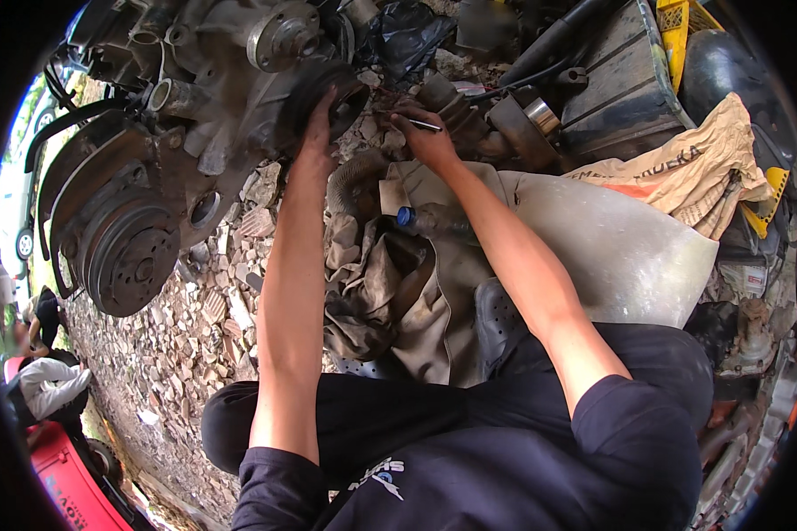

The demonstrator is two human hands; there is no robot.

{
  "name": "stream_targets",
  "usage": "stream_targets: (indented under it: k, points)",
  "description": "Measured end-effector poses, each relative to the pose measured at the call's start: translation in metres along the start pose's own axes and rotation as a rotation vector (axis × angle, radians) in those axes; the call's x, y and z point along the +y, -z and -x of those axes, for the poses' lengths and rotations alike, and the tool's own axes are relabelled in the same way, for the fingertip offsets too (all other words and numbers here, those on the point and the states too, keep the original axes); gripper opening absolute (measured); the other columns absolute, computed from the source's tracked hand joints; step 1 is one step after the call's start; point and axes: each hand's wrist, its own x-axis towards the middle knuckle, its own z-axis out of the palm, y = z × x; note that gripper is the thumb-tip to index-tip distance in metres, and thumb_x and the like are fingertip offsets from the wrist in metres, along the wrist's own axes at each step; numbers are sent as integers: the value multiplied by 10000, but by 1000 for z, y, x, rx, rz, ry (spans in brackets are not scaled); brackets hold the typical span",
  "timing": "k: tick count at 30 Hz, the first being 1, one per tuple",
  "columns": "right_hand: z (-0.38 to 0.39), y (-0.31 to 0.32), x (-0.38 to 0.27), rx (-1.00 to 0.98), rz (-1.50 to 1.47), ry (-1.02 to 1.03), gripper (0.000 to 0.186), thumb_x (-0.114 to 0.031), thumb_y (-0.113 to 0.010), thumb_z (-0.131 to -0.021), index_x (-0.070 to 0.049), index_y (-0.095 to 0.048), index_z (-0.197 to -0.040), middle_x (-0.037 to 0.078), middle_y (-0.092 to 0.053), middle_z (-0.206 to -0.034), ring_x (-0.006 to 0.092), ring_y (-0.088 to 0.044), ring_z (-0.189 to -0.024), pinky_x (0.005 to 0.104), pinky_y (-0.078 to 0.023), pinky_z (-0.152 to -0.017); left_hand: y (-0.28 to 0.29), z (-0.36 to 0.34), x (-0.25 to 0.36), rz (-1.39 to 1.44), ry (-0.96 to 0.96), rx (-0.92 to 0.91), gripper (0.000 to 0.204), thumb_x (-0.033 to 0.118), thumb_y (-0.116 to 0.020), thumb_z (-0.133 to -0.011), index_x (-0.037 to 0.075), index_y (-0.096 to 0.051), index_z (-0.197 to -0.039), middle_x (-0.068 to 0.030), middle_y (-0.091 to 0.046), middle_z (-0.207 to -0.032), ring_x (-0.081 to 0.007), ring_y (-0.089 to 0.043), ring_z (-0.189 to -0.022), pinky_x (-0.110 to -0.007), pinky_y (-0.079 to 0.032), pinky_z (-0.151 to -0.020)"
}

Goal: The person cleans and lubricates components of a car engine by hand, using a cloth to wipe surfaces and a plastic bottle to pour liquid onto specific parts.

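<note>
Black shirt (514, 469) cloth lies closest to the camera, with dark trousers (398, 411) just beyond it. 2 bare forearms reach forward to a grimy engine (230, 93) over stony ground (221, 310). At the upper centre is the engine's dark wheel (299, 97), with the left hand (319, 128) against its rim and the right hand (429, 142) just to the right.

Slipping looks the likeliest trouble: grime on the rim could let the left hand slide off, and a sudden jerk could scrape knuckles on metal. The thin silver rod (427, 126) might also drop among the loose stones if the right hand slackens.

On the left hand, 1 digit shows stretched up along the wheel; the rest are hidden, so I cannot tell whether they grip. The right fingers curl nearly closed around the rod, which juts rightward; whatever else their tips touch is too dark to tell.
</note>
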Motion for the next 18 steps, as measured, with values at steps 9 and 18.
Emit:
stream_targets:
  k: [9, 18]
  points:
    - [14, -62, -32, 208, -149, 89, 211, -190, -650, -880, -22, -684, -1004, 115, -696, -811, 220, -650, -671, 304, -504, -686, 35, -98, -44, -138, -105, 184, 1129, 785, -631, -646, -58, -422, -1366, -223, -398, -1435, -320, -320, -1371, -446, -265, -1098]
    - [32, -81, -16, 379, 90, 488, 215, -165, -576, -934, -19, -653, -1073, 154, -631, -735, 222, -629, -602, 346, -484, -607, 43, -92, -33, -159, -96, -32, 1143, 789, -619, -661, -25, -358, -1420, -197, -316, -1492, -306, -296, -1380, -447, -225, -1117]
